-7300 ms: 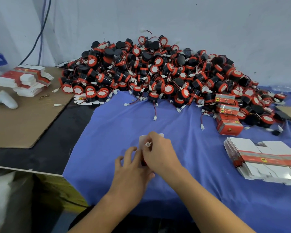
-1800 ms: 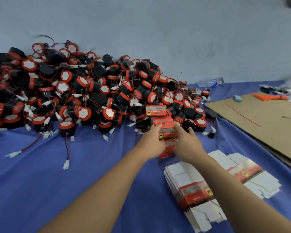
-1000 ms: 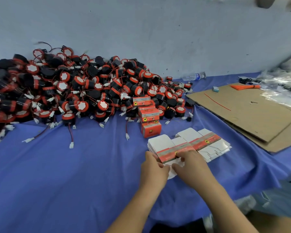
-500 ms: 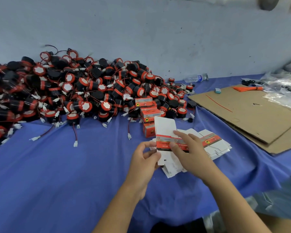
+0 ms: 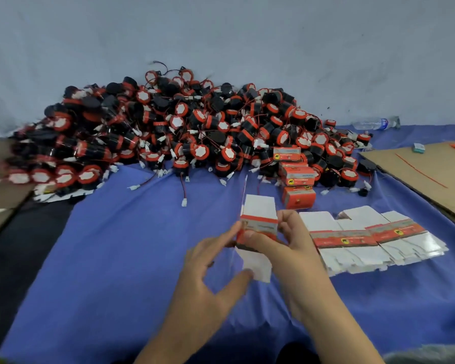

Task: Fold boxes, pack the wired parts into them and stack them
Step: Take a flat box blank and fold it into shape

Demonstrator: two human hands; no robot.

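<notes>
1. My right hand (image 5: 286,248) grips the box (image 5: 259,224), fingers curled round its red band.
2. My left hand (image 5: 208,271) is spread, fingers straight: index tip on the box's left edge, thumb tip at its lower flap.
3. The box is held over the blue cloth (image 5: 116,258), its long axis running away from me and its upper flap toward the pile of wired parts (image 5: 181,132).
4. The flat boxes (image 5: 365,240) lie just right of my right hand, and the finished boxes (image 5: 297,177) lie beyond.
5. The cloth runs wide to the left, as far as its edge.

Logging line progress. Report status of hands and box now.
Right hand grips box, left hand touches its side and lower flap. Box partly opened, end flaps unfolded. Nothing blocks; flat blanks right of it, parts pile behind.
</notes>
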